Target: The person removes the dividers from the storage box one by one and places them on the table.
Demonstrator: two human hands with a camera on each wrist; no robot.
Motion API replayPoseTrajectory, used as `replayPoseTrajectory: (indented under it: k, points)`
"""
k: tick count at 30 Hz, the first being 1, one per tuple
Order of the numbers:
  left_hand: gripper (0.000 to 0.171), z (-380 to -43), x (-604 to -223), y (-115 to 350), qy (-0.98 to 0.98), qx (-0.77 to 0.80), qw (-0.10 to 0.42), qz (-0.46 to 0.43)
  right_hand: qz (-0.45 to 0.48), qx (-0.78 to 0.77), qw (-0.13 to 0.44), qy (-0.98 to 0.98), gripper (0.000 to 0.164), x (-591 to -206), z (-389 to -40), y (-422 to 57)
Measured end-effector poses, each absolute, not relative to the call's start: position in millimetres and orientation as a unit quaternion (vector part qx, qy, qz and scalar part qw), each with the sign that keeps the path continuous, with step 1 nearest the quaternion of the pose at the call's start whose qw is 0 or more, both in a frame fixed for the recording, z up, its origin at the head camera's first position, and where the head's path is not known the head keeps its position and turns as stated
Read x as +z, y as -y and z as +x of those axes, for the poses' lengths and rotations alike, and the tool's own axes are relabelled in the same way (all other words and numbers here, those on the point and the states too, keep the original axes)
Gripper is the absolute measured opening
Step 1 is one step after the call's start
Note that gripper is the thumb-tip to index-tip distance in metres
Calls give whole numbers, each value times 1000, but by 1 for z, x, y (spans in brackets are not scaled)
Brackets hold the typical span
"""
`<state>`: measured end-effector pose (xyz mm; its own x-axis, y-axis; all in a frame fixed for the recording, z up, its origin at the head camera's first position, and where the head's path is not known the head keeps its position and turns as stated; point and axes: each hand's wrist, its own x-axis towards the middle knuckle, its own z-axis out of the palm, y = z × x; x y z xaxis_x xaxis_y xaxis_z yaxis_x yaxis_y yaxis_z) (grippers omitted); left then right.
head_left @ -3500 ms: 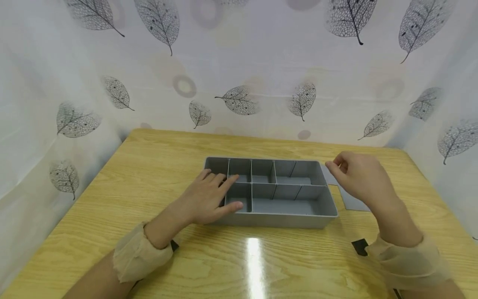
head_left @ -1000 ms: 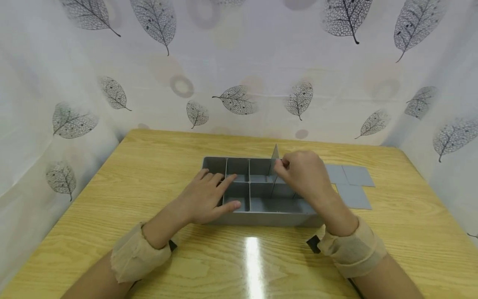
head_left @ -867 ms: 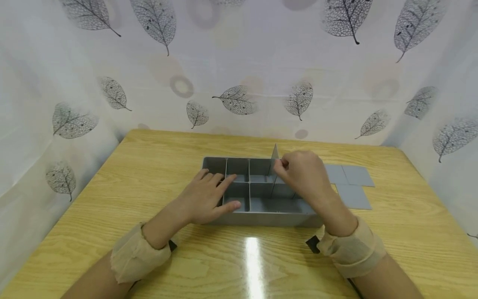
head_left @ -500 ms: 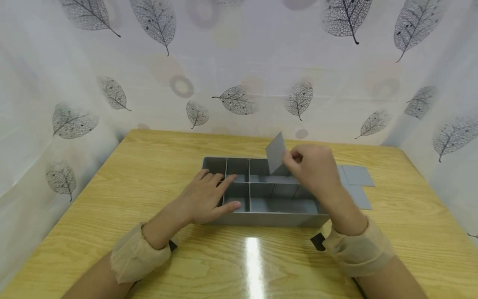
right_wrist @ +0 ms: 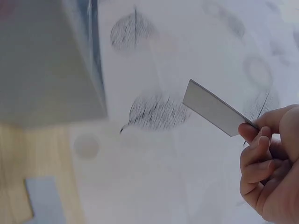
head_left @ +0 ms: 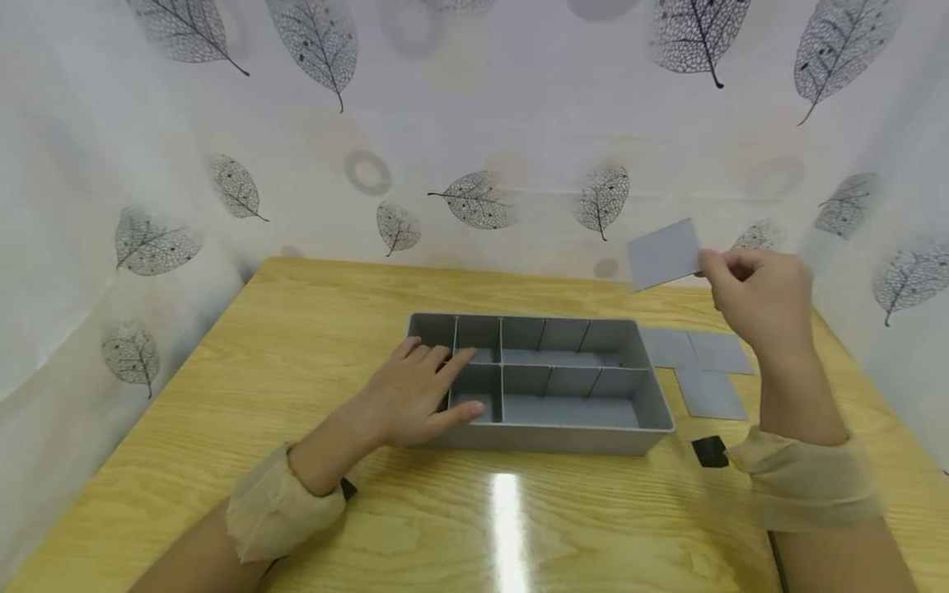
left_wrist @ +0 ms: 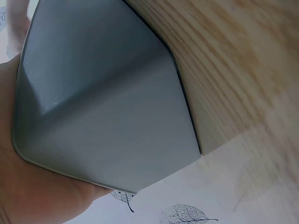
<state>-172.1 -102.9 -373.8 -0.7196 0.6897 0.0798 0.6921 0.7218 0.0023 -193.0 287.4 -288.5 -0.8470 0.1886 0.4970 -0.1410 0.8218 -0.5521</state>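
Note:
A grey plastic organizer box (head_left: pixel 549 438) with thin dividers stands mid-table. My left hand (head_left: pixel 415 395) lies over its left end, fingers spread and resting on the rim and dividers; in the left wrist view that hand (left_wrist: pixel 46 191) sits along the edge of the box (left_wrist: pixel 117 135). My right hand (head_left: pixel 767 292) is raised right of the box and pinches a thin grey divider panel (head_left: pixel 663 255) by its corner between thumb and forefinger. The right wrist view shows the panel (right_wrist: pixel 212 109) nearly edge-on, the other fingers curled.
Several loose grey divider panels (head_left: pixel 712 394) lie flat on the wooden table (head_left: pixel 334 313) to the right of the box. A white curtain (head_left: pixel 511 107) printed with leaves hangs behind the table and at its sides.
My right hand went into the box, drew a divider panel up out of the back row, and carried it up and to the right. The left hand stayed on the box.

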Motion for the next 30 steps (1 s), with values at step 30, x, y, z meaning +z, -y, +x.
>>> replayPoseTrajectory:
  k: [30]
  points:
    - [79, -171, -374, 103, 928, -31, 28, -371, -8, 115, -78, 990, 46, -375, -270, -404]
